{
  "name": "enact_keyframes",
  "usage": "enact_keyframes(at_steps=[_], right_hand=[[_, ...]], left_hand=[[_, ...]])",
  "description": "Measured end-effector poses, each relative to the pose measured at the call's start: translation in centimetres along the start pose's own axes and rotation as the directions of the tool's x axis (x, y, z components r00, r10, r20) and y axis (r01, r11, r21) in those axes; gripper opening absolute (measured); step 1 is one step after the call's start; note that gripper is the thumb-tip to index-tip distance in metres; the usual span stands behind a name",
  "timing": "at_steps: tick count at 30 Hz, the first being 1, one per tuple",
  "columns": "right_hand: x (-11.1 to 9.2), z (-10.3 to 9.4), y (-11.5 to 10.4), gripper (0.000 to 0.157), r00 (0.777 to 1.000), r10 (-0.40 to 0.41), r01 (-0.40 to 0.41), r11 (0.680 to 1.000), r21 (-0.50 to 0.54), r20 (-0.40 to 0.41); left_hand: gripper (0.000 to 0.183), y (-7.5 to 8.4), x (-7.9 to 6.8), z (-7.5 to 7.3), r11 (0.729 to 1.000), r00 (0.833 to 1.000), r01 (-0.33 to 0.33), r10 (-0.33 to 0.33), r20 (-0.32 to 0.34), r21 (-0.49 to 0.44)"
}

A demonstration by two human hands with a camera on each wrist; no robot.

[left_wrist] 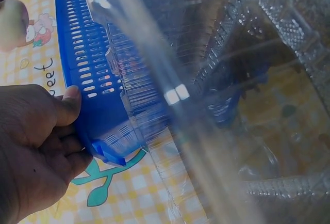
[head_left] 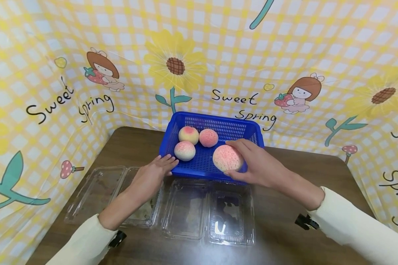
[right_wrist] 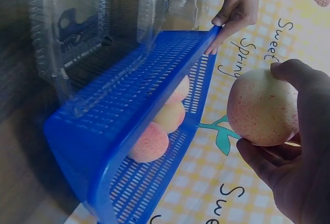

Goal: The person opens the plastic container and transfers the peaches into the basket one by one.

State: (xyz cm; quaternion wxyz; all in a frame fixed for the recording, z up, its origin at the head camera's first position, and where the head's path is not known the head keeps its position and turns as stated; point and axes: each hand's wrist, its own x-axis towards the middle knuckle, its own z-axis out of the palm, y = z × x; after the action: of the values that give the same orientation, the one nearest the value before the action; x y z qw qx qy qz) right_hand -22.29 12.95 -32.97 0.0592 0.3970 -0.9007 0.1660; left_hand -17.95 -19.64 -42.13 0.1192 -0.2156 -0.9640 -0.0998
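A pink-and-cream peach (head_left: 227, 157) is held in my right hand (head_left: 259, 165), thumb on one side and fingers on the other, above the right part of the blue basket (head_left: 199, 172). The right wrist view shows this peach (right_wrist: 262, 108) raised over the basket's rim. Inside the basket, toward its left, three more peaches sit close together: one with a rosy top (head_left: 187, 134), a pinker one (head_left: 208, 138) and a pale one (head_left: 185, 151). My left hand (head_left: 152, 172) grips the basket's near left corner, its thumb (left_wrist: 69, 102) against the outer wall.
Two clear plastic clamshell boxes lie opened on the brown wooden table (head_left: 285, 228): one box (head_left: 162, 221) in front of the basket, another box (head_left: 96, 195) to the left, partly under my left forearm. A yellow checked cloth (head_left: 199, 55) with printed flowers hangs behind and at both sides.
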Motion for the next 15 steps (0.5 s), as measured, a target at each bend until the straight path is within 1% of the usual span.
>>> enact_keyframes(at_steps=[9, 15], right_hand=[[2.2, -0.2, -0.2, 0.071, 0.999, 0.043, -0.043, 0.999, 0.012, 0.016], [3.6, 0.0, 0.2, 0.071, 0.997, 0.070, -0.071, 0.997, 0.029, 0.033]], left_hand=[[0.038, 0.0, 0.0, 0.0, 1.000, 1.000, 0.009, -0.009, 0.002, 0.010], [0.038, 0.1, 0.0, -0.1, 1.000, 1.000, 0.014, -0.014, 0.013, 0.019]])
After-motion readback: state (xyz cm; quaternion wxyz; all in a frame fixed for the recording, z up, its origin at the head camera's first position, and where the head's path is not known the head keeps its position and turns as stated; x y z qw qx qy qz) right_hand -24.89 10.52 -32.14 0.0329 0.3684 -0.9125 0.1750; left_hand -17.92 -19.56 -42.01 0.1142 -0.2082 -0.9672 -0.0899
